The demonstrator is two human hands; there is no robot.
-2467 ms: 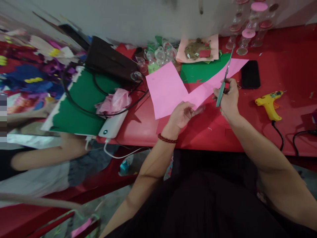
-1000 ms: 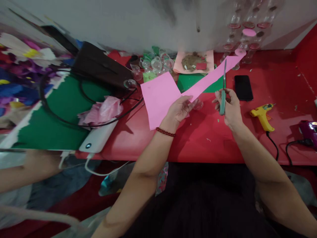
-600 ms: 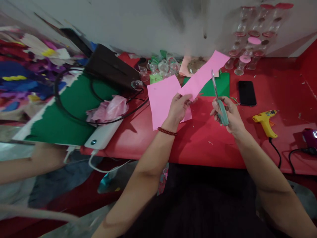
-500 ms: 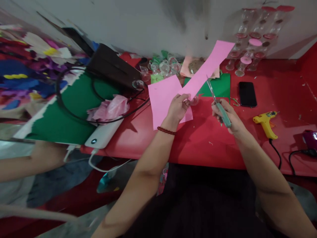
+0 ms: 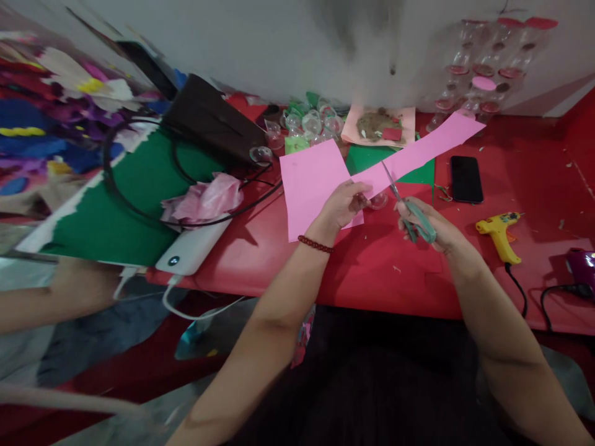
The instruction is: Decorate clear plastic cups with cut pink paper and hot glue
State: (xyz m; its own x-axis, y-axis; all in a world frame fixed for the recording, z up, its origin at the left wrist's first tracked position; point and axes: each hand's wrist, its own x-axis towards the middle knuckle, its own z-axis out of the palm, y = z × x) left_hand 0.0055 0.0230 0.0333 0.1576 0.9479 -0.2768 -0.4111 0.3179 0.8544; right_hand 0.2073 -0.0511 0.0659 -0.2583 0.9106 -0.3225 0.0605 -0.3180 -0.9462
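Note:
My left hand (image 5: pixel 346 203) pinches the near end of a long pink paper strip (image 5: pixel 425 150), which reaches out toward the upper right. In my right hand (image 5: pixel 430 226) is a pair of scissors (image 5: pixel 421 222) with green handles; the blades point up and left and meet the strip's lower edge, a short way from my left fingers. Beneath my left hand lies a larger pink sheet (image 5: pixel 313 183). Red paper (image 5: pixel 400 266) and green paper (image 5: pixel 367 160) lie under and behind the strip. A clear plastic cup (image 5: pixel 379 200) is partly hidden beside my left fingertips.
On the right lie a black phone (image 5: pixel 466 179) and a yellow glue gun (image 5: pixel 501 235) with its cord. Clear cups (image 5: pixel 311 121) crowd the wall, and bottle shapes (image 5: pixel 488 56) stand stacked behind. A power bank (image 5: pixel 193 248) sits left, near another person's arm (image 5: pixel 60 288).
The strip has swung down to the right, its far end now lower. The scissors' handles have spread somewhat, and my left hand has shifted slightly right.

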